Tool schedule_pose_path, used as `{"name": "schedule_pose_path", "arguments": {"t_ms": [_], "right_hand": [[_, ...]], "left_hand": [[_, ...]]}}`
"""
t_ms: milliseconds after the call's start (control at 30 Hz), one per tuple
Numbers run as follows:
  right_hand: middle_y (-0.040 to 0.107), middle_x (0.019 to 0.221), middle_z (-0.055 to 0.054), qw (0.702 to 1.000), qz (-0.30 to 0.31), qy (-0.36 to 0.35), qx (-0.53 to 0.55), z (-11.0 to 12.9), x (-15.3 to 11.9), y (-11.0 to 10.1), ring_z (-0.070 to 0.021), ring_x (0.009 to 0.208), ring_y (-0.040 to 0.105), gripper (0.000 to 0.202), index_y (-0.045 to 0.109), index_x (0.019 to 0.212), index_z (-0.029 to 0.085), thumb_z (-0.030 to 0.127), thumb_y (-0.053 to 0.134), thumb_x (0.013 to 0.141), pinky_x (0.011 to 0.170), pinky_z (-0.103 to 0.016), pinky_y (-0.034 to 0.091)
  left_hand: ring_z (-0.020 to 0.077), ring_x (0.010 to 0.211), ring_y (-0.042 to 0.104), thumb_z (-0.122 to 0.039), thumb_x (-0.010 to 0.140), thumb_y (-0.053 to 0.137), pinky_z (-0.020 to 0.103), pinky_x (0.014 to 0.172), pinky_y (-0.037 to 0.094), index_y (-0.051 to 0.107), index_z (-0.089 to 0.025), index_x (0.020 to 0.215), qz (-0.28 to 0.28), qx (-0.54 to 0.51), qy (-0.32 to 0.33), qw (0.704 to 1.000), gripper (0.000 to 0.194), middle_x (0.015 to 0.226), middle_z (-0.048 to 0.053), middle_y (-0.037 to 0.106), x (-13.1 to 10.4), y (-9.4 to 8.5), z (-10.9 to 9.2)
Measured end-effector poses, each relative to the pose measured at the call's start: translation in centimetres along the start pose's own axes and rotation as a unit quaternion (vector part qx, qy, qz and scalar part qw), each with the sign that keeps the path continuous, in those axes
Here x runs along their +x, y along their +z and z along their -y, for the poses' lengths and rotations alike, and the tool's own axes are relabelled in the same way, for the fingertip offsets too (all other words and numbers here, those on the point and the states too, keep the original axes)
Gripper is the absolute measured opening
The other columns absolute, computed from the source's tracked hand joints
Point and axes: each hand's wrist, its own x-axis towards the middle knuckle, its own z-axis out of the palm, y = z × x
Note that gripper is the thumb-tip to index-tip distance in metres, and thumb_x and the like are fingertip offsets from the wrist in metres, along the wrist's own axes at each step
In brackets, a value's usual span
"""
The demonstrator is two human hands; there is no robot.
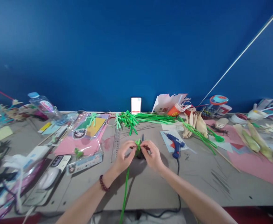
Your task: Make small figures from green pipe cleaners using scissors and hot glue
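Note:
Between my hands is a bunched green pipe-cleaner piece point(138, 143) with short loops or tips pointing up. My left hand point(125, 156) pinches it from the left, thumb and forefinger together. From the other side, the fingertips of my right hand point(153, 156) are closed on it too. A long green pipe-cleaner stem point(125, 193) hangs below my left hand to the table's front edge; its join to the bunch is hidden. Just behind my fingers lies a dark pointed tool point(143, 137), perhaps scissors, partly covered by my hands.
A blue glue gun point(175, 143) lies on paper at right, its cord trailing to the front edge. Behind are green pipe-cleaner clusters point(127, 119) and stems point(158, 118). Dried husks point(200, 126) lie right. A plastic-wrapped pink pack point(80, 141), phone point(63, 162) and bottle point(44, 105) are left.

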Motion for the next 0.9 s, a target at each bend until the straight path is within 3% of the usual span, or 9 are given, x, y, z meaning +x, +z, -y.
{"name": "schedule_pose_path", "arguments": {"t_ms": [100, 200, 300, 433, 567, 667, 800, 900], "right_hand": [[0.061, 0.082, -0.005, 0.996, -0.011, 0.072, 0.053, -0.4, 0.1, 0.0, -0.0151, 0.069, 0.058, 0.011, 0.058, 0.085, 0.019, 0.028, 0.05, 0.085, 0.06, -0.025, 0.048], [0.059, 0.078, -0.003, 0.984, -0.004, 0.14, 0.109, -0.8, 0.2, 0.0, -0.0133, 0.062, 0.056, 0.017, 0.058, 0.086, 0.019, 0.035, 0.053, 0.083, 0.053, -0.023, 0.047], [0.056, 0.073, -0.002, 0.976, -0.006, 0.167, 0.139, -1.0, 0.2, -0.1, -0.0113, 0.057, 0.052, 0.022, 0.058, 0.086, 0.019, 0.04, 0.055, 0.083, 0.05, -0.022, 0.045], [0.055, 0.069, 0.0, 0.964, -0.012, 0.182, 0.191, -0.7, 0.3, -0.2, -0.0092, 0.053, 0.049, 0.025, 0.059, 0.085, 0.018, 0.042, 0.058, 0.081, 0.048, -0.021, 0.044], [0.056, 0.069, 0.0, 0.955, -0.021, 0.186, 0.23, -0.3, 0.3, 0.0, -0.0094, 0.053, 0.05, 0.025, 0.06, 0.089, 0.018, 0.041, 0.061, 0.079, 0.047, -0.02, 0.044], [0.059, 0.077, -0.003, 0.957, -0.018, 0.175, 0.231, -0.3, 0.1, 0.2, -0.0112, 0.059, 0.054, 0.029, 0.058, 0.101, 0.02, 0.041, 0.059, 0.081, 0.048, -0.02, 0.045], [0.06, 0.085, -0.005, 0.968, -0.012, 0.169, 0.186, -0.5, -0.2, 0.3, -0.0123, 0.062, 0.056, 0.032, 0.056, 0.107, 0.021, 0.041, 0.056, 0.083, 0.049, -0.02, 0.047], [0.058, 0.085, -0.004, 0.976, -0.017, 0.157, 0.15, -0.6, -0.2, 0.1, -0.0124, 0.063, 0.056, 0.029, 0.056, 0.108, 0.022, 0.038, 0.055, 0.085, 0.05, -0.021, 0.047]], "left_hand": [[0.0194, 0.097, 0.06, -0.022, 0.089, 0.043, 0.035, 0.087, 0.047, 0.06, -0.017, 0.099, 0.002, -0.041, -0.072, 0.997, 0.02, 0.099, 0.01, 0.065, 0.4, -0.3, 0.4], [0.0206, 0.101, 0.06, -0.025, 0.086, 0.05, 0.037, 0.09, 0.046, 0.061, -0.018, 0.103, 0.058, -0.037, -0.105, 0.992, 0.021, 0.103, 0.009, 0.066, 0.7, -0.5, 0.6], [0.022, 0.1, 0.06, -0.03, 0.082, 0.058, 0.038, 0.09, 0.046, 0.063, -0.018, 0.099, 0.094, -0.008, -0.081, 0.992, 0.021, 0.102, 0.01, 0.067, 0.7, -0.4, 0.7], [0.0229, 0.101, 0.059, -0.031, 0.081, 0.06, 0.04, 0.091, 0.045, 0.064, -0.019, 0.102, 0.08, 0.024, -0.045, 0.995, 0.025, 0.105, 0.011, 0.067, 0.4, 0.0, 1.1], [0.021, 0.087, 0.062, -0.031, 0.083, 0.056, 0.037, 0.082, 0.047, 0.067, -0.02, 0.092, 0.075, 0.006, -0.04, 0.996, 0.018, 0.089, 0.008, 0.07, 0.3, 0.0, 1.2], [0.0196, 0.076, 0.062, -0.035, 0.084, 0.055, 0.032, 0.07, 0.048, 0.069, -0.017, 0.086, 0.055, -0.053, -0.1, 0.992, 0.023, 0.078, 0.007, 0.068, 0.4, -0.1, 1.0], [0.0148, 0.057, 0.055, -0.045, 0.079, 0.056, 0.026, 0.053, 0.043, 0.069, -0.015, 0.08, 0.057, -0.148, -0.233, 0.96, 0.033, 0.061, 0.003, 0.062, 0.6, -0.1, 0.8], [0.0124, 0.052, 0.05, -0.05, 0.075, 0.059, 0.024, 0.051, 0.039, 0.069, -0.014, 0.075, 0.072, -0.184, -0.272, 0.942, 0.037, 0.054, 0.001, 0.057, 0.8, 0.0, 0.8]]}}
